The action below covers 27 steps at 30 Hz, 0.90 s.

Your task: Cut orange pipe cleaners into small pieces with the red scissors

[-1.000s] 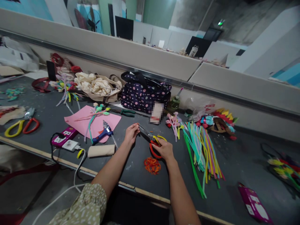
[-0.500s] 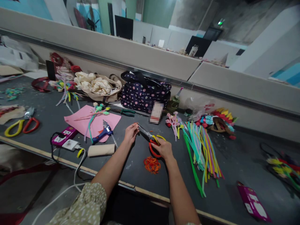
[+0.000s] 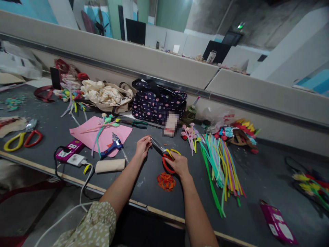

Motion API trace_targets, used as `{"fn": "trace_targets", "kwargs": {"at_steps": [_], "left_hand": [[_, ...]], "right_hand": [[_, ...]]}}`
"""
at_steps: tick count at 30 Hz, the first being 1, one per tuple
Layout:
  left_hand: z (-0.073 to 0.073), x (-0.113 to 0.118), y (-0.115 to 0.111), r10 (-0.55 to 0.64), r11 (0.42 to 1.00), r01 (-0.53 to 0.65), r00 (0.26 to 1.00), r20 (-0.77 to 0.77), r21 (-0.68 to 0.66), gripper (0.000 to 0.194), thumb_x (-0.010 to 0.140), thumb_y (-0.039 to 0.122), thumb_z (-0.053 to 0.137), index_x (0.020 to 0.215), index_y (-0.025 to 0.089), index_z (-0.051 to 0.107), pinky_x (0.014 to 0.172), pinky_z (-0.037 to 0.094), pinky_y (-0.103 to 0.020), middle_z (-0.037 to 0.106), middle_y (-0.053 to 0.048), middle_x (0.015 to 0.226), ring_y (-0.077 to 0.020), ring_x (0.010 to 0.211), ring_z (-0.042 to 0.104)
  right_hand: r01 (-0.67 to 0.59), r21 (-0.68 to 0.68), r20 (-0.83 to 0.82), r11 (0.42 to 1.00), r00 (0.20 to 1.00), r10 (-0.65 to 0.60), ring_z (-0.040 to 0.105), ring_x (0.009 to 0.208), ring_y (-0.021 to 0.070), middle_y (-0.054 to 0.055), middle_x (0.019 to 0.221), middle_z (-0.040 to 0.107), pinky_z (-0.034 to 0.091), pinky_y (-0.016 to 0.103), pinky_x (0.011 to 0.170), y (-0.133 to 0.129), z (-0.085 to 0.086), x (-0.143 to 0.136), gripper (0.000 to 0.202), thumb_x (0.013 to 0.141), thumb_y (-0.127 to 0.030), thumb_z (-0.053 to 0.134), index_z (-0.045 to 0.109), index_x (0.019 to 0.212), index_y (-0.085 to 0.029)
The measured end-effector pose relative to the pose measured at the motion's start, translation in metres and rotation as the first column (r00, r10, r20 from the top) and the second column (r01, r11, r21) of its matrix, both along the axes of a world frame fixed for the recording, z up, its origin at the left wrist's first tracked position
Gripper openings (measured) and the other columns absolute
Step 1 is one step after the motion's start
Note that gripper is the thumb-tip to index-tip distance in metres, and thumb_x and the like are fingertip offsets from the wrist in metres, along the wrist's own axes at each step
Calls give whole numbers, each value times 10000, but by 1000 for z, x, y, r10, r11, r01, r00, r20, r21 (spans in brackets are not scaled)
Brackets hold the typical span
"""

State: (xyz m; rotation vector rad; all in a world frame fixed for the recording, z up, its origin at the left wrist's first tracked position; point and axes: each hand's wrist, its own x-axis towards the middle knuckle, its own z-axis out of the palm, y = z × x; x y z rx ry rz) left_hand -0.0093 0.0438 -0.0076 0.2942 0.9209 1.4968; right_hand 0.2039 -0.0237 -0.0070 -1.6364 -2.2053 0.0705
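Scissors (image 3: pixel 165 151) with yellow and red handles looked slightly wider at the blades than in the earlier frame, both hands almost unmoved. The right hand (image 3: pixel 180 165) was wrapped around the handles. The left hand (image 3: pixel 143 146) pinched narrowly at the blade tips; anything between its fingertips was too small to tell. Orange clippings (image 3: pixel 166 181) lay piled on the dark tabletop (image 3: pixel 145 192) just below the handles.
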Motion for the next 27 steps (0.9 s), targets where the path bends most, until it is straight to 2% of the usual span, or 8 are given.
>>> {"fn": "trace_targets", "kwargs": {"at_steps": [10, 20, 27], "left_hand": [[1, 1, -2, 5, 1000, -5, 1000, -9, 8, 190, 601, 107, 766, 763, 106, 667, 500, 481, -167, 615, 1, 603, -49, 484, 525], [0, 1, -2, -13, 1000, 13, 1000, -13, 11, 200, 613, 124, 770, 787, 109, 674, 498, 477, -161, 626, -4, 626, -47, 489, 532], [3, 3, -3, 12, 1000, -12, 1000, -12, 22, 253, 592, 135, 793, 800, 102, 653, 492, 465, -164, 652, -19, 689, -43, 487, 532]], "right_hand": [[47, 10, 21, 999, 999, -47, 685, 892, 200, 31, 1069, 719, 518, 291, 756, -1, 5, -2, 413, 828, -521, 583, 651, 1158, -282], [-25, -43, -3, 999, 1000, 25, 680, 903, 187, 12, 1083, 712, 510, 277, 772, -2, 7, -4, 371, 880, -516, 529, 642, 1149, -287], [92, -12, 52, 996, 995, -91, 669, 914, 206, 60, 1106, 696, 506, 297, 769, -2, 12, -6, 469, 853, -518, 533, 581, 1230, -242]]}}
